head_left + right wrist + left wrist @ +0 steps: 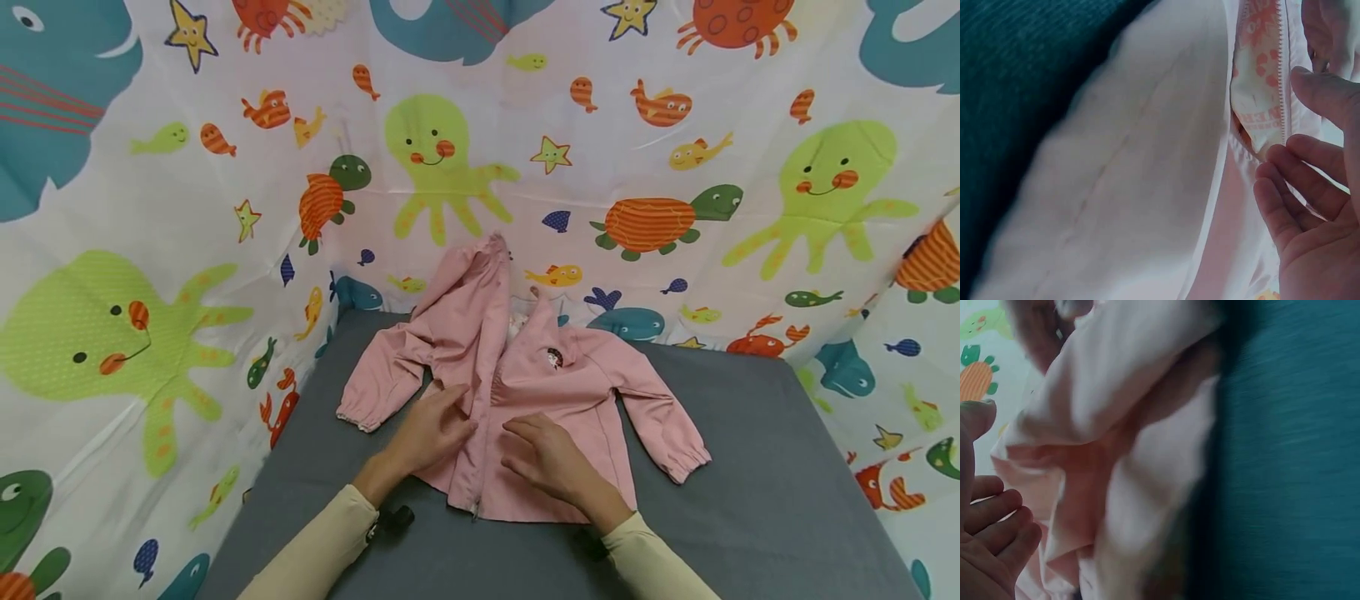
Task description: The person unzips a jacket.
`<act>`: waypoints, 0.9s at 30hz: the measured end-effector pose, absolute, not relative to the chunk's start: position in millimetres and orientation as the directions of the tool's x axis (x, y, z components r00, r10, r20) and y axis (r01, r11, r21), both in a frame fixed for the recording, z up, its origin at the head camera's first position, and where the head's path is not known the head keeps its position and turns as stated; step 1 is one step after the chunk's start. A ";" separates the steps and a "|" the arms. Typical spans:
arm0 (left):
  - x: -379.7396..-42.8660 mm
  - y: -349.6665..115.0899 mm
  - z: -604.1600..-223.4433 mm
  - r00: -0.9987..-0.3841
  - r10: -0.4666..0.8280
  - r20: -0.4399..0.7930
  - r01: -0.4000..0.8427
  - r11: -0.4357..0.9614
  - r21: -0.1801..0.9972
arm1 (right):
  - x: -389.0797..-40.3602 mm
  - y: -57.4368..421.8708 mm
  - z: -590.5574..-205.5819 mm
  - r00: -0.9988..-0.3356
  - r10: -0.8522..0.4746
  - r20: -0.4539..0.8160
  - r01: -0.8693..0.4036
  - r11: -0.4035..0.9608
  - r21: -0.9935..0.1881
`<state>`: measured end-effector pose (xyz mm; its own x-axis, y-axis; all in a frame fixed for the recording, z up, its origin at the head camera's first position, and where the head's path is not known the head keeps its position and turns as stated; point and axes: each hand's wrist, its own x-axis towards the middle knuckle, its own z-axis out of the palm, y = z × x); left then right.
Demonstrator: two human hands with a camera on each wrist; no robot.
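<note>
A small pink hooded jacket (pixel 555 408) lies front up with its sleeves spread, a zipper running down its front edge and a round dark badge (pixel 555 358) on the chest. Its hood (pixel 468 275) points toward the back. Over the jacket's left front hovers my left hand (pixel 438 429), fingers relaxed and holding nothing. My right hand (pixel 551 462) is above the other front panel, also loosely spread with nothing in it. In the right wrist view, patterned lining (pixel 1260 81) shows beside the zipper teeth (pixel 1282 69), close to the fingertips.
The jacket rests on a grey table surface (pixel 750 467). A white curtain (pixel 480 183) printed with sea animals hangs behind and along both sides. Dark wrist-worn devices (pixel 396 520) sit under the cuffs of the cream sleeves (pixel 322 542).
</note>
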<state>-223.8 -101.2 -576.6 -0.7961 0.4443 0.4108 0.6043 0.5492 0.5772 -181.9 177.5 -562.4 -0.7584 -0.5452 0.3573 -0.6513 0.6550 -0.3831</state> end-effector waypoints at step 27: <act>-160.0 -72.0 -615.6 -0.643 0.689 0.334 0.744 0.459 0.486 | -196.2 196.7 -563.0 -0.930 -0.188 0.317 -0.347 0.735 -0.583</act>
<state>-160.0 -72.0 -615.6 -0.6433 0.6890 0.3338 0.7436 0.4587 0.4864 -196.2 196.7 -563.0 -0.9297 -0.1882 0.3166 -0.3472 0.7345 -0.5830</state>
